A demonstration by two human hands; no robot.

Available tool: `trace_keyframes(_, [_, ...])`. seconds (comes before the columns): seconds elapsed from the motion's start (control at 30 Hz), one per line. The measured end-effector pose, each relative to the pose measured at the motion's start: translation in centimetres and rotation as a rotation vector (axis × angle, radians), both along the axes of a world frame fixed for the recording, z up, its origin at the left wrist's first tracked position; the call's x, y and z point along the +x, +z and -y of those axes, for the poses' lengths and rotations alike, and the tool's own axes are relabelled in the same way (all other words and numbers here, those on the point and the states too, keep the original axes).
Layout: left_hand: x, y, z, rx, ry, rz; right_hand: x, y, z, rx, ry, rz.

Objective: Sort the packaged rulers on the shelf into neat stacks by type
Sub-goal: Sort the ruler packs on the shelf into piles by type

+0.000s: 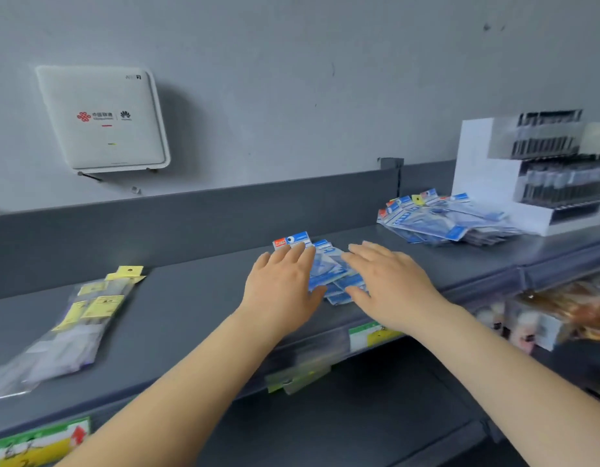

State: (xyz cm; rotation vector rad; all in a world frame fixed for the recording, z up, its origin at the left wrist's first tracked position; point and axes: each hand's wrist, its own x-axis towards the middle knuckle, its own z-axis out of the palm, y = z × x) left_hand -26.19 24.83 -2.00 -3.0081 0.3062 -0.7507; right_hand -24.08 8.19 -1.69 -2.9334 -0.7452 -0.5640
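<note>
1. Two bare forearms are reaching in from the lower edge toward the grey shelf [190,318], crossing its front rail, where green-and-yellow price labels [369,335] are hanging.
2. Left hand [285,291] is lying flat, fingers straight and together, pressing on the left side of a small stack of blue packaged rulers [329,267] at the middle of the shelf; it is grasping nothing.
3. Right hand [389,284] is lying flat likewise, fingers extended and slightly spread, touching the right side of the same stack; it too is released rather than clenched.
4. Blue-and-red header cards are showing beyond the left fingertips, toward the shelf's back wall.
5. Toward the left end of the shelf, well apart from the hands, a pile of yellow-labelled clear packets [73,328] is lying at a slant.
6. Toward the right end of the shelf, a larger fanned heap of blue ruler packets [443,220] is resting just beside a white tiered display box [487,176] holding dark items, too blurred to identify.
7. Above the shelf, on the grey wall, a white router [103,119] is hanging.
</note>
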Motion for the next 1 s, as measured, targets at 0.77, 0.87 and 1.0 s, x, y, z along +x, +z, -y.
trace_keyframes(0.77, [21.5, 2.8, 21.0, 0.284, -0.221, -0.183, 17.2, 2.5, 24.8, 0.119, -0.293, -0.195])
trace_keyframes(0.87, [24.3, 3.1, 22.2, 0.279, -0.235, -0.206, 20.2, 2.7, 26.1, 0.161, -0.307, -0.22])
trace_keyframes(1.0, [27.1, 3.0, 23.7, 0.248, -0.235, -0.266, 23.7, 2.8, 27.4, 0.188, -0.299, -0.252])
